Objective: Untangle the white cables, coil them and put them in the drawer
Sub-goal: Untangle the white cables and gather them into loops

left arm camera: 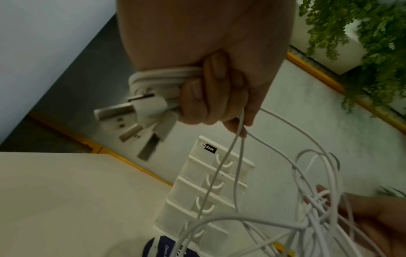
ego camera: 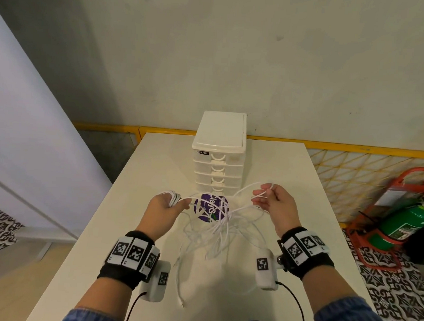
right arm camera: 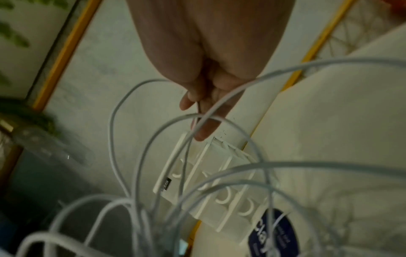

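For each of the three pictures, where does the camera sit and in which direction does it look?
Head: above, looking forward and down at the table, both forearms, left hand, right hand, and tangled cables.
Left wrist: along the left hand, whose grip holds a wound bundle with plugs; drawer box beyond.
Right wrist: along the right hand, which pinches cable loops.
Shared: all three show the drawer box and the cables.

White cables (ego camera: 217,224); white drawer unit (ego camera: 218,160); purple round sticker (ego camera: 209,210); green extinguisher (ego camera: 404,224).
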Tool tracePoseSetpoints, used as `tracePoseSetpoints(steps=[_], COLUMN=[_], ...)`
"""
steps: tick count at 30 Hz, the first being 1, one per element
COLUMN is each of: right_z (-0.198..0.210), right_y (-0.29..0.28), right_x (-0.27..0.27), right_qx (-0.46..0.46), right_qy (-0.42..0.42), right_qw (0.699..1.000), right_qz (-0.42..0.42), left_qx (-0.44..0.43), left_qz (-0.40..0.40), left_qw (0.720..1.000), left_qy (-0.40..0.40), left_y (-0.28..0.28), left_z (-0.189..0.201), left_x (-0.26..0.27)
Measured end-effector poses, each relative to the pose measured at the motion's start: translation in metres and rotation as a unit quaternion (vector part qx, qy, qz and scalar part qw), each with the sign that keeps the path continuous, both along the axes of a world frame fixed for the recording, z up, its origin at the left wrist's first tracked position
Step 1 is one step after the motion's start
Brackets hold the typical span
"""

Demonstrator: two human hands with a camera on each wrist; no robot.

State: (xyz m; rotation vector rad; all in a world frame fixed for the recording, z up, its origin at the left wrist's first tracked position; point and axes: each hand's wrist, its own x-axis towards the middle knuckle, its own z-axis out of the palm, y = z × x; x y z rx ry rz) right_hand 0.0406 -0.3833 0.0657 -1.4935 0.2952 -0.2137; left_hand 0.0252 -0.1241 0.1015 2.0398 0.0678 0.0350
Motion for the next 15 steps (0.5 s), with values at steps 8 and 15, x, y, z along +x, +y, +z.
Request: tracePoseSetpoints(steps=[8, 15], right_z=[-0.002, -0.003], right_y=[0.012, 0.023], right_x=[0.001, 0.0], right_qx=[-0.053, -0.216], right_qy=[0.047, 0.083], right_qw=[0.99, 0.928], right_qz=[0.121, 0.291], left_qx=[-0.033, -0.06], left_qz=[-0.002, -0.007], left_qw=[0.999, 0.997], left_qy=[0.038, 0.043], left_y=[-0.008, -0.021], left_z=[0.001, -0.001], left_x=[0.005, 0.007])
